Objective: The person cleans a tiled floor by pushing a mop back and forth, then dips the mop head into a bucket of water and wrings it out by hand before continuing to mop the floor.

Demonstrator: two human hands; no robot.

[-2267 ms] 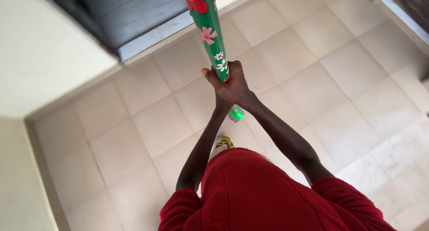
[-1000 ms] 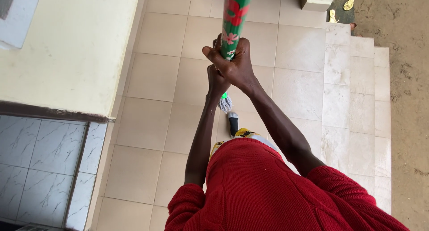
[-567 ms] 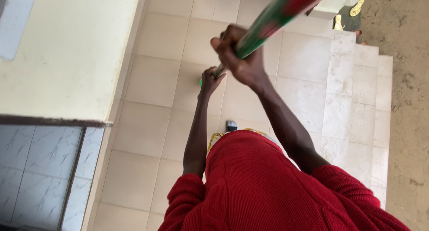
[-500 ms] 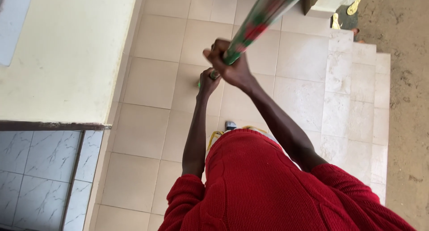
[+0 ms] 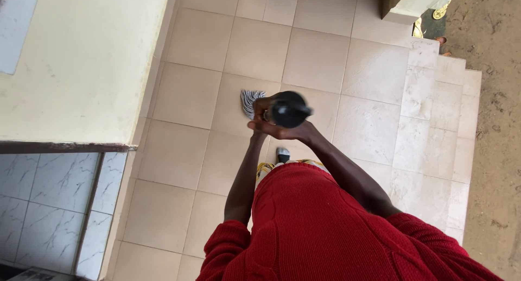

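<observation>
I am gripping the mop handle (image 5: 288, 108) with both hands, my right hand (image 5: 285, 130) wrapped around it and my left hand (image 5: 259, 108) closed just below. The mop head (image 5: 249, 100) is resting on the tiled floor (image 5: 190, 91), left of the steps (image 5: 439, 112).

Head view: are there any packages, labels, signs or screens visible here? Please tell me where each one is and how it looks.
None can be seen: no package, label, sign or screen.
Both hands, right hand and left hand, grip a mop handle, seen end-on as a dark round cap.
Its striped mop head rests on the beige tiled floor.
</observation>
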